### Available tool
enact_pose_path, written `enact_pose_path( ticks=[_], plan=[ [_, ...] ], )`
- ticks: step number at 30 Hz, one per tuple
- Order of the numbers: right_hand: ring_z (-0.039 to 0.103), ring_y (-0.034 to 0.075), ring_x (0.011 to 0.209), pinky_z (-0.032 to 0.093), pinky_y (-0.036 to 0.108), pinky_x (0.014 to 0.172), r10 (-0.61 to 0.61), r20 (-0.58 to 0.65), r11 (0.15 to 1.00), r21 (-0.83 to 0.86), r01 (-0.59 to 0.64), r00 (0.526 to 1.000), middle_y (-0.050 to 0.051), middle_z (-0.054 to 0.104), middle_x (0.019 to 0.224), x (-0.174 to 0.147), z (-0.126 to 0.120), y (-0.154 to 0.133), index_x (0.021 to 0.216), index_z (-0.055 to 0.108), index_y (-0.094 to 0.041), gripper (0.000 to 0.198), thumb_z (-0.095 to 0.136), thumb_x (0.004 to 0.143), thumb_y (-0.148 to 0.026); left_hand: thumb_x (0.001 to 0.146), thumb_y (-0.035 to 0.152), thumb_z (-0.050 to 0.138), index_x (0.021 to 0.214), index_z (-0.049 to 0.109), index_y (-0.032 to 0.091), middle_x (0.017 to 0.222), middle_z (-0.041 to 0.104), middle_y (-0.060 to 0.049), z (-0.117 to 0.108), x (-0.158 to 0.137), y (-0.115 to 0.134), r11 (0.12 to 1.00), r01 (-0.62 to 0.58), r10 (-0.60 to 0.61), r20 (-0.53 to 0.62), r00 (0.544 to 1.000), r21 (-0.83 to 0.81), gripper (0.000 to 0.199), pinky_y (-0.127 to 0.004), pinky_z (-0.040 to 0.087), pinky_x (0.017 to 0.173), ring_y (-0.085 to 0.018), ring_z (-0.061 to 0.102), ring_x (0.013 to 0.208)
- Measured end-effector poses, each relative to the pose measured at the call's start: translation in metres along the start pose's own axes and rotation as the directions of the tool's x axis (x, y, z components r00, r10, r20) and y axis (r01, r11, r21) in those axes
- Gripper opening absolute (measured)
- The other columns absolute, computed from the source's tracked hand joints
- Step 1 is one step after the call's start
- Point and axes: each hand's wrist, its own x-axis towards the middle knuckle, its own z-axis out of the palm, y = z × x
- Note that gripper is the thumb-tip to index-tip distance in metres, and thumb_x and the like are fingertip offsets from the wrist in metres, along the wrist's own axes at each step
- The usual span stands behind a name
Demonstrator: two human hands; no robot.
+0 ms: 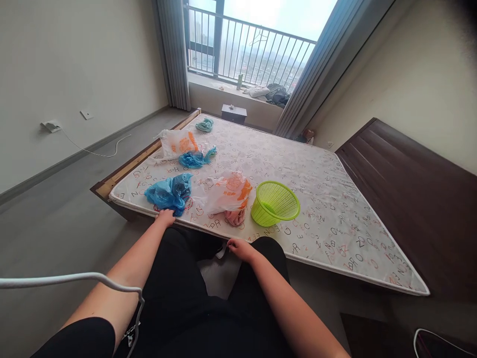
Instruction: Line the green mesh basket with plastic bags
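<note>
A patterned mattress (305,166) lies before me, its near edge at my knees. My left hand (165,217) rests at that edge, touching or close beside a crumpled blue plastic bag (167,193); its fingers look loosely spread, partly hidden. Beside my knee, just below the mattress edge, is my right hand (242,249), fingers curled in, with nothing visible in them. Nearest to it are a bundled pink cloth (235,217) and a white-and-orange plastic bag (229,193) partly over the cloth. To their right stands a green plastic basket (275,204), open side up.
Farther back on the mattress are another blue plastic bag (194,159), a second white-and-orange bag (179,143) and a teal coiled bundle (204,125). A wooden bed frame (145,154) edges the left side, a dark headboard (406,199) the right. A white cable (74,279) crosses my left arm.
</note>
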Motion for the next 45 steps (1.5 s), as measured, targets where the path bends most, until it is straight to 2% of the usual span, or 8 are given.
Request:
enact_pose_path(
  ticks=[6,12,19,25,29,35,39,45],
  plan=[
    [0.063,0.015,0.075,0.044,0.025,0.071,0.075,-0.042,0.992,0.101,-0.070,0.996,0.001,0.074,0.085,0.000,-0.004,0.003,0.105,0.073,-0.022,0.024,0.052,0.094,-0.021,0.081,0.035,0.066,0.159,0.034,0.013,0.145,0.055,-0.029,-0.001,-0.008,0.007,0.985,0.003,-0.006,0.017,1.000,0.173,0.088,-0.062,0.039,0.107,-0.047,0.047,0.137],
    [0.064,0.017,0.081,0.045,0.026,0.076,0.028,0.000,1.000,0.009,-0.028,1.000,0.002,0.074,0.088,0.001,-0.001,0.003,0.102,0.075,-0.022,0.024,0.055,0.091,-0.017,0.086,0.020,0.057,0.123,0.072,0.015,0.136,0.058,-0.028,-0.005,-0.017,0.015,0.948,-0.101,0.099,0.024,0.995,0.302,0.041,-0.060,0.038,0.104,-0.045,0.050,0.129],
    [0.063,0.016,0.079,0.044,0.026,0.073,0.077,-0.019,0.993,0.087,-0.075,0.997,0.002,0.073,0.086,-0.003,-0.007,0.010,0.105,0.073,-0.022,0.024,0.052,0.093,-0.020,0.086,0.022,0.059,0.104,0.075,0.017,0.135,0.057,-0.022,-0.017,-0.045,0.030,0.912,-0.279,0.353,-0.232,0.906,0.299,0.025,-0.051,0.032,0.112,-0.038,0.043,0.135],
    [0.062,0.016,0.079,0.045,0.027,0.076,-0.022,-0.075,0.994,0.102,0.029,0.997,0.002,0.071,0.088,0.000,-0.005,-0.001,0.104,0.072,-0.020,0.023,0.052,0.092,-0.017,0.097,0.039,0.050,0.099,0.067,0.016,0.089,0.069,-0.013,-0.004,-0.106,0.064,0.907,-0.417,0.387,-0.266,0.883,-0.065,0.029,-0.042,0.047,0.091,-0.030,0.066,0.095],
    [0.063,0.015,0.083,0.050,0.029,0.080,-0.154,-0.182,0.927,0.313,0.206,0.971,0.004,0.070,0.102,-0.002,0.014,-0.031,0.124,0.064,-0.020,0.034,0.062,0.091,-0.026,0.091,0.053,0.058,0.094,0.065,0.019,0.084,0.070,-0.005,0.019,-0.162,0.101,0.707,-0.481,0.495,-0.123,0.860,-0.519,0.035,-0.034,0.050,0.079,-0.024,0.066,0.082],
    [0.062,0.017,0.084,0.051,0.031,0.082,-0.145,-0.361,0.864,0.408,0.296,0.921,0.004,0.070,0.100,-0.017,0.023,-0.058,0.113,0.067,-0.020,0.034,0.070,0.084,-0.036,0.080,0.058,0.070,0.098,0.070,0.018,0.095,0.074,-0.007,0.022,-0.208,0.141,0.352,-0.231,0.560,0.006,0.828,-0.907,0.044,-0.036,0.052,0.088,-0.026,0.068,0.097],
    [0.060,0.017,0.068,0.050,0.029,0.069,0.069,-0.454,0.812,0.543,0.215,0.888,0.000,0.064,0.073,-0.026,0.008,-0.047,0.093,0.064,-0.020,0.027,0.060,0.087,-0.046,0.077,0.061,0.071,0.078,0.066,0.018,0.069,0.063,-0.001,0.024,-0.218,0.147,0.305,-0.052,0.441,0.093,0.893,-0.951,0.044,-0.029,0.048,0.066,-0.017,0.060,0.067],
    [0.063,0.019,0.071,0.053,0.031,0.070,0.176,-0.423,0.793,0.596,0.126,0.889,0.002,0.064,0.076,-0.034,0.003,-0.030,0.096,0.061,-0.021,0.027,0.057,0.087,-0.046,0.067,0.058,0.084,0.086,0.061,0.018,0.072,0.063,0.001,0.039,-0.232,0.158,0.331,0.100,0.475,0.257,0.842,-0.938,0.050,-0.025,0.042,0.061,-0.012,0.056,0.061]
  ],
)
